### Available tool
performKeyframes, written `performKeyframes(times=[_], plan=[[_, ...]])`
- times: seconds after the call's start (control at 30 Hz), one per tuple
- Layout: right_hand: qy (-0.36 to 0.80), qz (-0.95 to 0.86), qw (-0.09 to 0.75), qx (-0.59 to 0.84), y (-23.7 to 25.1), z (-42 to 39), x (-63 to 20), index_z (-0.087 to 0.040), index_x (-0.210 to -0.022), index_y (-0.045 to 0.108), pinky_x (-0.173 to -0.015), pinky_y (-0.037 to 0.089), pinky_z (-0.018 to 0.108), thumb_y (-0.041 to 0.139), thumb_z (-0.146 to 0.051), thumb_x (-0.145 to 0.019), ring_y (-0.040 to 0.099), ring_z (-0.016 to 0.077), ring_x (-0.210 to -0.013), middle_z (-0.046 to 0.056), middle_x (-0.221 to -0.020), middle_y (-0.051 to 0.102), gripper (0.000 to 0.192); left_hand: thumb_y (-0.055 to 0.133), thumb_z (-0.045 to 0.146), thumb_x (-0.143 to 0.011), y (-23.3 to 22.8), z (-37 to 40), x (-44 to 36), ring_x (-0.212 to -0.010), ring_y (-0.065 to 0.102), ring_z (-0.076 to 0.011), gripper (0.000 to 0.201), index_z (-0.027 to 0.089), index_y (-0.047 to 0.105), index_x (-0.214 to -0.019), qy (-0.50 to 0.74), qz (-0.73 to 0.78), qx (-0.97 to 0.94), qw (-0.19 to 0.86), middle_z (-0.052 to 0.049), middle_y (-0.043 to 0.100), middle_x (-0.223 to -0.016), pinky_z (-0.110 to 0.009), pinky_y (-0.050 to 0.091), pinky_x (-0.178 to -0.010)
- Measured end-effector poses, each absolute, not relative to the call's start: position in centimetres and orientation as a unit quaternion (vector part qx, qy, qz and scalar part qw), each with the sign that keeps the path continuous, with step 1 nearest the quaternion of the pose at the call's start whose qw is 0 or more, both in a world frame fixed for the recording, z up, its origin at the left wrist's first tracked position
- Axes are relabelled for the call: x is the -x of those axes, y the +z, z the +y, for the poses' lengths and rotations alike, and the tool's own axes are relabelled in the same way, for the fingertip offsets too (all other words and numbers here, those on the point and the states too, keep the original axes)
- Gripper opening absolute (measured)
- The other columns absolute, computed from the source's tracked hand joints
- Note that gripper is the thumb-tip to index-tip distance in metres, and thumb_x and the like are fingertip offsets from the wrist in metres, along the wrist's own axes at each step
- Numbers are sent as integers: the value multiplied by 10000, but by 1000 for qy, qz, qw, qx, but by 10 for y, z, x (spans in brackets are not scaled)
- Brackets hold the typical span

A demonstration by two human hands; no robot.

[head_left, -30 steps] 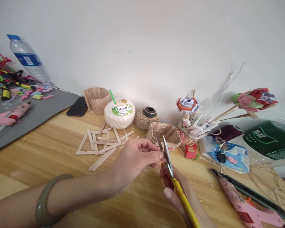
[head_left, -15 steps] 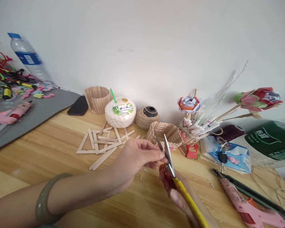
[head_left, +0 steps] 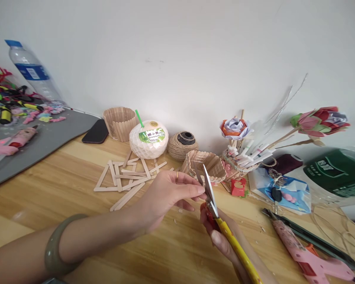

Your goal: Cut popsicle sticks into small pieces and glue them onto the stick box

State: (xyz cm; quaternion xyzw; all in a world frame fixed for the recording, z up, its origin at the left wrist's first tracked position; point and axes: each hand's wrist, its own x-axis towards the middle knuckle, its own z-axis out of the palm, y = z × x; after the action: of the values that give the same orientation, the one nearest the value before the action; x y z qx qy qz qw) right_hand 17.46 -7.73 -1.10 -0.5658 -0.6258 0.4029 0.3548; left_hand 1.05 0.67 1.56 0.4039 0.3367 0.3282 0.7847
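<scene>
My right hand (head_left: 221, 236) is closed round the yellow and red handles of a pair of scissors (head_left: 212, 197), whose blades point up and stand slightly apart. Close against the blades, the thumb and fingers of my left hand (head_left: 177, 191) pinch together; whatever lies between them is too small to make out. Behind the scissors sits a low basket made of craft sticks (head_left: 217, 165). Loose craft sticks (head_left: 130, 197) lie in a jumble left of my left hand.
Along the wall stand a craft-stick cup (head_left: 121, 124), a white coconut (head_left: 149, 140) with a green straw, a twine ball (head_left: 182, 146) and paper flowers (head_left: 235, 128). A pink glue gun (head_left: 301, 252) and a dark utility knife (head_left: 316, 238) lie at right. A phone (head_left: 96, 132) rests left.
My left fingertips have shifted slightly along the scissor blades, and the right hand has drawn a little away from them. The whole view has moved slightly.
</scene>
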Motion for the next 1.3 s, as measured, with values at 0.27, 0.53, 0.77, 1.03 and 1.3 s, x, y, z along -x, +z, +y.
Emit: performKeyframes(times=[0.27, 0.53, 0.77, 1.03, 1.3], plan=[[401, -634, 335, 570, -9, -77, -174, -208, -839, 567, -587, 402, 280, 464, -680, -785, 460, 187, -654, 29, -713, 522, 486, 717, 214, -649, 16, 6, -12, -665, 644, -131, 99, 139, 655, -630, 353, 364, -440, 741, -16, 682, -655, -209, 485, -559], [397, -628, 345, 574, -12, -78, -173, -219, -845, 564, -591, 397, 287, 476, -705, -755, 452, 196, -665, 26, -714, 500, 502, 706, 212, -638, 14, 4, -14, -672, 637, -144, 105, 150, 628, -605, 365, 379, -449, 722, -23, 685, -658, -243, 494, -593], [397, -628, 342, 576, -13, -77, -172, -209, -856, 551, -640, 416, 297, 469, -712, -756, 492, 209, -718, 30, -759, 519, 519, 695, 186, -633, 13, 3, -15, -634, 635, -123, 93, 145, 620, -598, 369, 376, -433, 732, -8, 675, -623, -225, 491, -582], [425, -620, 332, 570, -17, -71, -174, -203, -760, 503, -525, 335, 279, 447, -760, -719, 391, 164, -607, 3, -678, 422, 560, 695, 155, -627, 19, 4, -14, -629, 642, -112, 89, 138, 620, -583, 361, 377, -426, 739, 10, 663, -594, -204, 498, -572], [438, -626, 327, 556, -15, -72, -174, -186, -879, 526, -543, 322, 273, 412, -782, -722, 365, 156, -632, 3, -700, 408, 627, 700, 145, -627, 19, 3, -13, -617, 637, -102, 85, 136, 621, -597, 358, 360, -424, 750, 11, 674, -606, -193, 497, -559]])
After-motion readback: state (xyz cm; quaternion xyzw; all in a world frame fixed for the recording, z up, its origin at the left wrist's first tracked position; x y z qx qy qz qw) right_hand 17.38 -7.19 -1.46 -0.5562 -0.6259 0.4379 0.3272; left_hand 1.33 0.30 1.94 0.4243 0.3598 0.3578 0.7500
